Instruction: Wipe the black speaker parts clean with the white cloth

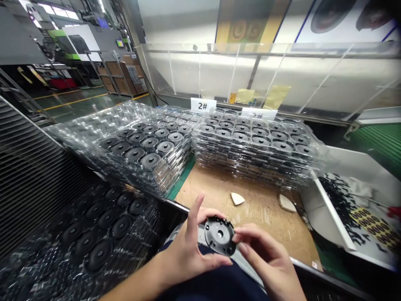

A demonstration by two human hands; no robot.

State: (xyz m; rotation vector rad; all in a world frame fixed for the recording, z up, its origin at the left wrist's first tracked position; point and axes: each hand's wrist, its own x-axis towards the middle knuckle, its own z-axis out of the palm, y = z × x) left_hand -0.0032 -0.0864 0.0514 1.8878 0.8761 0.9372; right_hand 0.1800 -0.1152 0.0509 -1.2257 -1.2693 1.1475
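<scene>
A round black plastic disc with a hole at its centre and small raised parts near its rim is held over my lap, tilted toward me. My left hand cups it from the left, thumb under the lower edge, other fingers behind the top, index finger raised. At the disc's right edge, my right hand pinches the rim between thumb and fingers. Beyond the hands, two off-white wedge-shaped pieces, a nearer one and one at the right, lie on a brown board.
Stacked clear trays of black discs stand at the left and back middle. More trayed discs sit lower left. A white bin at right holds small black pieces and a yellow sheet with dark ovals.
</scene>
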